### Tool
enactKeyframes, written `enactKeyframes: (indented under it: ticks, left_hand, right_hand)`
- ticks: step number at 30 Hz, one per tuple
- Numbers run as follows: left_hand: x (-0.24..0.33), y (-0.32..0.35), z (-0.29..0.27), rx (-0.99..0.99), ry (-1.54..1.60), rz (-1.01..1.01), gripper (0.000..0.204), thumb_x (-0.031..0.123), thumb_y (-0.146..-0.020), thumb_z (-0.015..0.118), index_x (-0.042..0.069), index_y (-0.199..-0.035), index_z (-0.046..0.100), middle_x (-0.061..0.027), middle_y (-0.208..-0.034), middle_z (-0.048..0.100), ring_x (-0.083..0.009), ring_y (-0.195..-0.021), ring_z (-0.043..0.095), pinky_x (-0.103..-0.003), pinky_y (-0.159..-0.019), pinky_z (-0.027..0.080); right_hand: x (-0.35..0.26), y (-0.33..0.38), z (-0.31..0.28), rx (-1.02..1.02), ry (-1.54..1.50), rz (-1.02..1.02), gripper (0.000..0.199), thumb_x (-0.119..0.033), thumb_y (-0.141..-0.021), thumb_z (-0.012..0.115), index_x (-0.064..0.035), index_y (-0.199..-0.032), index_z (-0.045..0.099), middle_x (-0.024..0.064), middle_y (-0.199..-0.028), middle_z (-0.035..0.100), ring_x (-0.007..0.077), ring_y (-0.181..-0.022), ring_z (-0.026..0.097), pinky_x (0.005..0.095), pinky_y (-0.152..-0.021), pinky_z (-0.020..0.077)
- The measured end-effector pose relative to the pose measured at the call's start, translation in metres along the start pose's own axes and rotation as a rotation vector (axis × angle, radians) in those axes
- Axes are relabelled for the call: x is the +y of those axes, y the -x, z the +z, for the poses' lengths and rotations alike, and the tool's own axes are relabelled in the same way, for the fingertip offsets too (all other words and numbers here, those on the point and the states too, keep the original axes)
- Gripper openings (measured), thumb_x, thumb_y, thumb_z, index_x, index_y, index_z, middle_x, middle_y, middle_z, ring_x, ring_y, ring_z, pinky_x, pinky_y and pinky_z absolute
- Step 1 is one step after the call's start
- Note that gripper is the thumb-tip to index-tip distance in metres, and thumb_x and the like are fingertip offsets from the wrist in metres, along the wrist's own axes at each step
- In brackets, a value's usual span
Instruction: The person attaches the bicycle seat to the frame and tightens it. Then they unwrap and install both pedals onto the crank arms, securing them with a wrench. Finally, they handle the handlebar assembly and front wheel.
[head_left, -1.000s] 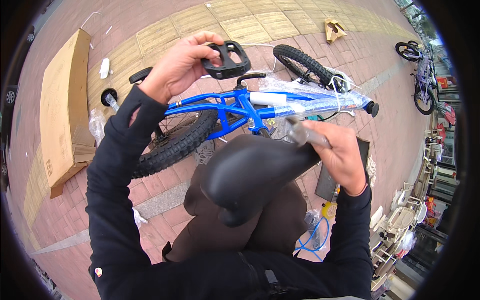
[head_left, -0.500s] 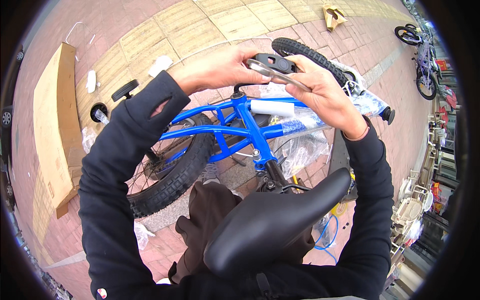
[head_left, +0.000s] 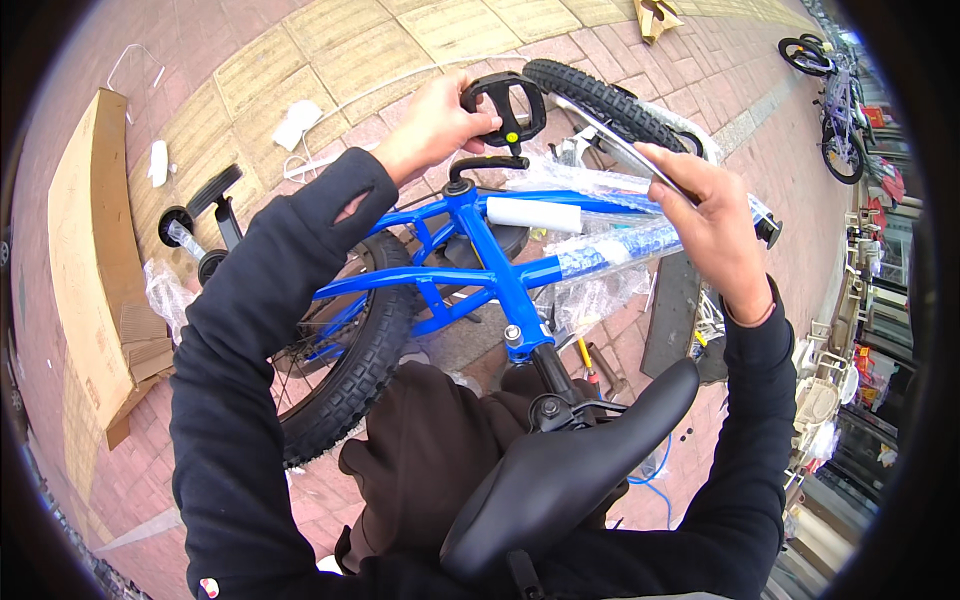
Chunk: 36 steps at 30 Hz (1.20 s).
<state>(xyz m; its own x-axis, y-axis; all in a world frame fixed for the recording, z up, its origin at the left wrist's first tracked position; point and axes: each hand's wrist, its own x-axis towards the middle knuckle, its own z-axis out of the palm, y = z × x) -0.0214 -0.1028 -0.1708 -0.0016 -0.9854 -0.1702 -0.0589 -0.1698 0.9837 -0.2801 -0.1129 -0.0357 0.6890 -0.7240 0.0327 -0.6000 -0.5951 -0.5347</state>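
My left hand grips a black bicycle pedal by its left side. The pedal stands at the end of the black crank arm; whether its thread is in the crank cannot be made out. In my right hand is a long flat metal wrench, its far end beside the pedal and seemingly apart from it. Below both hands lies the blue bicycle frame, partly wrapped in clear plastic. The black saddle is close to my body.
The knobby rear tire lies left of my legs, another tire beyond the pedal. An opened cardboard box and training wheels are at the left. Loose plastic wrap sits beside them. Bicycles stand far right.
The pedal has turned upright and come down to the crank arm in my left hand. My right hand has moved right and nearer with the wrench, away from the pedal.
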Motion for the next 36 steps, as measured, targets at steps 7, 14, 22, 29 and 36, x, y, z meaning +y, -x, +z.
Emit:
enactKeyframes:
  ticks: [7, 14, 22, 29, 36]
  left_hand:
    - [-0.007, 0.002, -0.005, -0.019, 0.117, -0.098, 0.018, 0.005, -0.081, 0.064, -0.002, -0.089, 0.049, -0.0130, -0.084, 0.061, -0.0145, -0.068, 0.063, -0.022, -0.056, 0.055]
    - [-0.004, 0.000, -0.008, -0.081, 0.039, -0.072, 0.019, 0.006, -0.082, 0.063, 0.000, -0.087, 0.046, -0.0118, -0.082, 0.061, -0.0132, -0.065, 0.063, -0.021, -0.054, 0.054]
    - [0.007, -0.012, -0.012, -0.222, -0.138, -0.008, 0.021, 0.006, -0.080, 0.062, 0.002, -0.098, 0.051, -0.0050, -0.078, 0.057, -0.0089, -0.057, 0.059, -0.021, -0.052, 0.052]
    - [0.004, -0.014, -0.022, -0.278, -0.152, -0.051, 0.017, 0.009, -0.082, 0.062, 0.002, -0.093, 0.051, -0.0044, -0.082, 0.056, -0.0097, -0.062, 0.059, -0.020, -0.056, 0.052]
    - [0.007, -0.008, -0.026, -0.315, -0.185, -0.014, 0.019, 0.009, -0.082, 0.062, 0.001, -0.095, 0.051, -0.0046, -0.083, 0.056, -0.0099, -0.066, 0.059, -0.020, -0.059, 0.052]
  right_hand:
    - [-0.015, 0.021, 0.012, 0.116, 0.291, -0.290, 0.027, 0.007, -0.073, 0.057, 0.0016, -0.099, 0.062, 0.0124, -0.082, 0.056, 0.0264, -0.069, 0.059, 0.0320, -0.061, 0.0474]
    - [-0.012, 0.017, 0.024, 0.015, 0.660, -0.546, 0.032, -0.004, -0.067, 0.060, 0.0043, -0.097, 0.059, 0.0088, -0.084, 0.054, 0.0205, -0.071, 0.055, 0.0295, -0.057, 0.0473]
    - [-0.016, -0.003, 0.038, -0.101, 0.797, -0.595, 0.036, -0.004, -0.064, 0.060, 0.0043, -0.099, 0.059, 0.0083, -0.086, 0.053, 0.0178, -0.068, 0.052, 0.0280, -0.058, 0.0460]
    - [0.012, -0.015, 0.043, 0.069, 0.690, -0.669, 0.030, -0.008, -0.068, 0.057, -0.0008, -0.097, 0.059, 0.0053, -0.077, 0.049, 0.0172, -0.069, 0.053, 0.0277, -0.057, 0.0445]
    - [0.040, -0.022, 0.047, 0.008, 0.693, -0.410, 0.028, -0.005, -0.073, 0.054, -0.0041, -0.101, 0.056, 0.0050, -0.076, 0.050, 0.0204, -0.072, 0.052, 0.0324, -0.065, 0.0418]
